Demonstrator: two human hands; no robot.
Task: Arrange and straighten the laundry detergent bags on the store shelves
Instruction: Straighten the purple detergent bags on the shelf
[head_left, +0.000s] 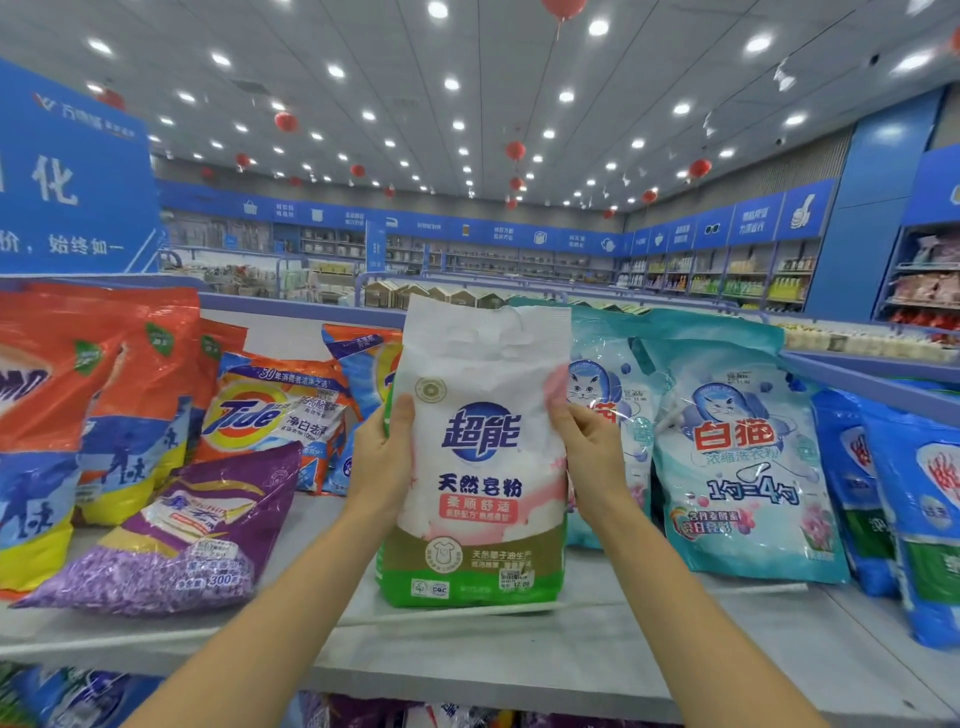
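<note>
A white detergent bag (480, 457) with a green bottom stands upright at the middle of the grey shelf (467, 654). My left hand (382, 457) grips its left edge, thumb on the front. My right hand (592, 457) grips its right edge the same way. A teal bag (748, 457) with a cat logo stands just to the right, another teal bag (608, 395) partly hidden behind the white one. To the left, an orange Tide bag (275, 410) leans back and a purple bag (171, 535) lies tipped over on the shelf.
Tall orange bags (78, 415) stand at the far left and blue bags (904, 499) at the far right. More bags show on the shelf below (78, 696). A blue sign (72, 176) rises at the back left. Store aisles stretch behind.
</note>
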